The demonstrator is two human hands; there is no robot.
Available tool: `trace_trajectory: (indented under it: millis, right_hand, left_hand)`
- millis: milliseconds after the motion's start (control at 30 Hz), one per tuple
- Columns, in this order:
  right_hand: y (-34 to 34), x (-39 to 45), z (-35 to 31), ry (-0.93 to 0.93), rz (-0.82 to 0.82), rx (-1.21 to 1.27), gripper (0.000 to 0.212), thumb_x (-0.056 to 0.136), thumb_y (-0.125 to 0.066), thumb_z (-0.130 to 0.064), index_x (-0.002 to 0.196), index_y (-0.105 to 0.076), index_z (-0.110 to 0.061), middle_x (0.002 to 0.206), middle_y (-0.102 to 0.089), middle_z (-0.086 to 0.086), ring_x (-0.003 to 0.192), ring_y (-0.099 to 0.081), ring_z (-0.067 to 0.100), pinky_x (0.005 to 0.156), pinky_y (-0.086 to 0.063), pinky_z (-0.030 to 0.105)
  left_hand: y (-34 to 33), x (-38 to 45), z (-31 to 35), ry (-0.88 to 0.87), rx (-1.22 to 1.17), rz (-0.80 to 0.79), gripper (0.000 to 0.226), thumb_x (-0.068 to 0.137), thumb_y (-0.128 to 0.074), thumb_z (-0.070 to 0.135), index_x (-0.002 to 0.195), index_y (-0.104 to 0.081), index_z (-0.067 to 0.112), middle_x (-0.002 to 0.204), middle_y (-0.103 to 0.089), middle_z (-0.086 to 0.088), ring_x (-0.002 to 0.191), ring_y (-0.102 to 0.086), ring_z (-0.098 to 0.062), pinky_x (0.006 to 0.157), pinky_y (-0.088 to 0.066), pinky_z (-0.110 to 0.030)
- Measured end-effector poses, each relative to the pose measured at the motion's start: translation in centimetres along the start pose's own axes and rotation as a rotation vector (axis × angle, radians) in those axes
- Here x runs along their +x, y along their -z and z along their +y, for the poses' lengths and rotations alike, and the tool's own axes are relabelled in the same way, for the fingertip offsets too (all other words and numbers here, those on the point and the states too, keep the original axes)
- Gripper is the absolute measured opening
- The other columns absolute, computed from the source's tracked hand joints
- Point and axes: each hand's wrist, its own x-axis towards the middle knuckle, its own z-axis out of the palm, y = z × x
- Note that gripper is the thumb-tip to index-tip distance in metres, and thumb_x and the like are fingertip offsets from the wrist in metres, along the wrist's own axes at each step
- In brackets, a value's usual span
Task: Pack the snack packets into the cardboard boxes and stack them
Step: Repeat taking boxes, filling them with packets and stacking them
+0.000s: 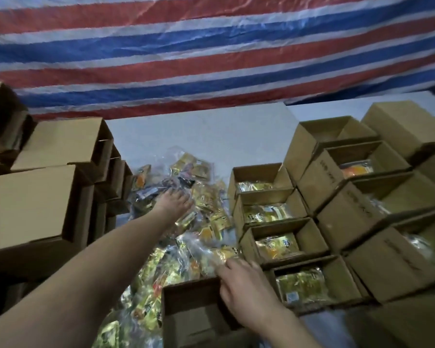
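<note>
Head view looks down on a packing table with the job part done. A loose heap of snack packets lies in the middle, running from the far centre down to the near edge, so plenty is left to pack. To the right, a column of four open cardboard boxes each shows a gold packet inside. Further right, a second row of boxes holds packets too, though its farthest box looks bare inside. At near centre, one open box shows only its dark interior, and seems the next to fill.

The left hand reaches far into the heap, fingers spread and pressing down on dark-wrapped packets; whether it has pinched one I cannot tell. The right hand rests at the far rim of the near box, fingers curled by a clear-wrapped packet; the blur hides whether it grips packet or rim.

On the left stand stacked boxes, lying on their sides and well apart from the open ones. No filled box is closed, so closing and stacking appear mostly ahead.
</note>
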Motion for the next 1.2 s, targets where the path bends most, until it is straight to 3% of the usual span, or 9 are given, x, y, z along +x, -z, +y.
trace_trajectory:
  millis: [333,433,533,600,767,867,933,1067,1200]
  right_hand:
    - [-0.2,0.2,0.2,0.006,-0.029,0.066,0.03,0.097,-0.044,-0.021,0.124,-0.058,-0.021,0.129,-0.052,-0.002,0.12,-0.048,0.019,0.117,-0.024,0.042]
    - [-0.2,0.1,0.3,-0.025,-0.025,0.185,0.028,0.097,-0.047,-0.024,0.121,-0.06,-0.028,0.123,-0.052,-0.013,0.118,-0.047,0.009,0.115,-0.028,0.035]
    - [-0.1,-0.2,0.4,-0.086,-0.001,0.302,0.027,0.097,-0.051,-0.035,0.123,-0.057,-0.038,0.117,-0.051,-0.026,0.114,-0.045,-0.001,0.111,-0.034,0.027]
    - [-0.1,-0.6,0.4,-0.104,0.017,0.338,0.032,0.097,-0.051,-0.039,0.129,-0.054,-0.041,0.12,-0.05,-0.029,0.117,-0.044,-0.002,0.111,-0.035,0.026]
    - [-0.4,-1.8,0.5,-0.049,0.029,0.286,0.046,0.099,-0.048,-0.038,0.144,-0.042,-0.036,0.139,-0.044,-0.021,0.134,-0.037,0.004,0.119,-0.025,0.03]
    - [2.4,-2.1,-0.4,-0.151,0.225,0.726,0.037,0.104,-0.042,-0.031,0.14,-0.043,-0.039,0.15,-0.042,-0.008,0.14,-0.037,0.013,0.115,-0.035,0.035]
    - [6.0,-1.8,-0.2,-0.07,0.363,1.043,0.038,0.095,-0.046,-0.058,0.132,-0.043,-0.048,0.148,-0.046,-0.012,0.137,-0.043,0.007,0.1,-0.043,0.018]
    - [12.4,-1.2,-0.9,0.329,-0.015,0.837,0.104,0.061,-0.067,-0.085,0.145,-0.009,-0.067,0.148,-0.028,-0.043,0.136,-0.03,-0.017,0.105,-0.034,0.011]
    - [13.4,-1.4,-1.0,0.334,-0.034,0.931,0.106,0.064,-0.084,-0.062,0.152,-0.029,-0.043,0.146,-0.051,-0.014,0.133,-0.05,0.007,0.112,-0.039,0.04]
  left_hand:
    - [-3.3,0.5,1.0,0.011,-0.035,0.165,0.085,0.091,-0.053,0.046,0.156,-0.011,0.012,0.163,-0.011,-0.015,0.151,-0.005,-0.033,0.121,0.005,-0.05]
    - [-0.2,-2.9,-1.1,0.073,-0.461,0.31,0.068,0.083,-0.056,0.049,0.141,-0.039,0.019,0.136,-0.053,-0.006,0.13,-0.047,-0.023,0.117,-0.028,-0.041]
    - [4.0,-8.5,-2.8,0.174,-1.03,0.47,0.054,0.068,-0.072,0.034,0.115,-0.047,0.037,0.091,-0.062,0.013,0.076,-0.06,-0.003,0.071,-0.05,-0.024]
    - [6.3,-12.5,-3.0,0.23,-1.377,0.509,0.048,0.067,-0.079,0.031,0.105,-0.05,0.037,0.087,-0.065,0.009,0.071,-0.065,-0.003,0.062,-0.054,-0.023]
    - [10.5,-21.6,0.7,0.271,-1.959,0.713,0.054,0.062,-0.081,0.05,0.108,-0.06,0.033,0.104,-0.072,0.01,0.096,-0.07,-0.006,0.088,-0.056,-0.034]
    - [11.9,-24.4,3.3,0.288,-2.056,0.703,0.065,0.062,-0.08,0.052,0.114,-0.06,0.019,0.107,-0.072,0.002,0.102,-0.069,-0.016,0.098,-0.051,-0.048]
    - [12.7,-25.2,4.5,0.268,-2.101,0.695,0.07,0.061,-0.082,0.051,0.117,-0.058,0.016,0.11,-0.072,-0.002,0.104,-0.069,-0.019,0.099,-0.05,-0.051]
    - [15.7,-25.5,5.6,0.192,-2.098,0.726,0.072,0.063,-0.084,0.046,0.121,-0.053,0.017,0.112,-0.07,-0.003,0.106,-0.068,-0.021,0.098,-0.051,-0.05]
    - [16.2,-25.3,6.4,0.24,-1.947,0.691,0.073,0.067,-0.065,0.073,0.124,-0.051,0.029,0.109,-0.065,0.021,0.103,-0.062,0.006,0.096,-0.05,-0.029]
